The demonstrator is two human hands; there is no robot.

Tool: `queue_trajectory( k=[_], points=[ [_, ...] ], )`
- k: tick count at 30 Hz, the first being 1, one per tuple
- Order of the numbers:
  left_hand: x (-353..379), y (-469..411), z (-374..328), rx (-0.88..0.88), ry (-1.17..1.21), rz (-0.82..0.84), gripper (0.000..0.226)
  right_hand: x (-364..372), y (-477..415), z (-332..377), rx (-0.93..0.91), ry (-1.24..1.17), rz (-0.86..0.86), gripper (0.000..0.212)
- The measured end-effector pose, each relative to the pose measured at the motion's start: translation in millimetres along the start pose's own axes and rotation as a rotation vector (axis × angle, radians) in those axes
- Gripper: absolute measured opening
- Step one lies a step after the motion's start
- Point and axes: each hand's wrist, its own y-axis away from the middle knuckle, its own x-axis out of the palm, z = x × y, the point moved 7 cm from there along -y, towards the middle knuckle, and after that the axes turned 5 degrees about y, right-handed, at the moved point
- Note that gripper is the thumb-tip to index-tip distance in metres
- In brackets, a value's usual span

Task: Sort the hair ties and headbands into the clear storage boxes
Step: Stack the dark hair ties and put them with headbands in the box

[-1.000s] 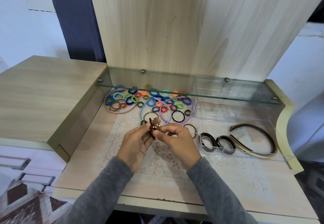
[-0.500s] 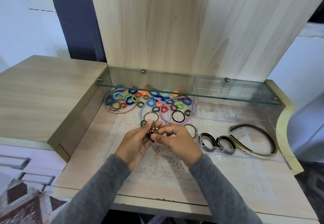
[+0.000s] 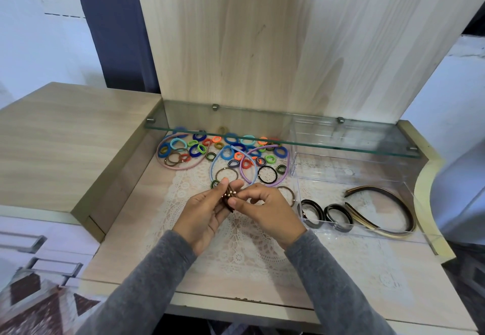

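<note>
At centre frame, your left hand [image 3: 206,214] and right hand [image 3: 270,211] pinch a bundle of brown hair ties [image 3: 228,196] above the table [image 3: 123,232], left of the clear box [image 3: 328,193] at lower right. Slacken either pinch and the springy ties may scatter.

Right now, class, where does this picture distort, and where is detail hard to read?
Head view: wide lens splays the wooden back panel outward. Head view: clear storage box shows mainly as faint reflections. Head view: bundled hair ties too small to count.
</note>
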Motion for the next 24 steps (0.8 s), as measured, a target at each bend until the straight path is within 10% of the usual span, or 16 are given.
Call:
queue_trajectory(
  k=[24],
  points=[
    [2.1, 0.5, 2.9, 0.002, -0.029, 0.014, 0.036, -3.9, 2.7, -5.6, -0.003, 0.014, -0.019, 0.012]
  ],
)
